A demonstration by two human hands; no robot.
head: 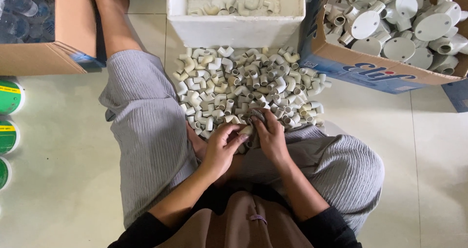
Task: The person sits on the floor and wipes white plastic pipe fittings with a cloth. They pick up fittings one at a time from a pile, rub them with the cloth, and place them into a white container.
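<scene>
I sit on a tiled floor with a heap of cream plastic elbow pipe fittings [243, 84] between my legs. My left hand [222, 145] pinches one elbow fitting [246, 130] at the near edge of the heap. My right hand [270, 136] presses a small grey cloth [257, 116] against that same fitting. Both hands meet just above my lap, and my grey trouser legs flank the heap.
A white foam box [234, 31] with several more elbows stands behind the heap. A cardboard box [370, 75] of round white junction fittings sits at the back right. Another cardboard box [44, 58] is at the back left, and green-lidded tubs [9, 97] line the left edge.
</scene>
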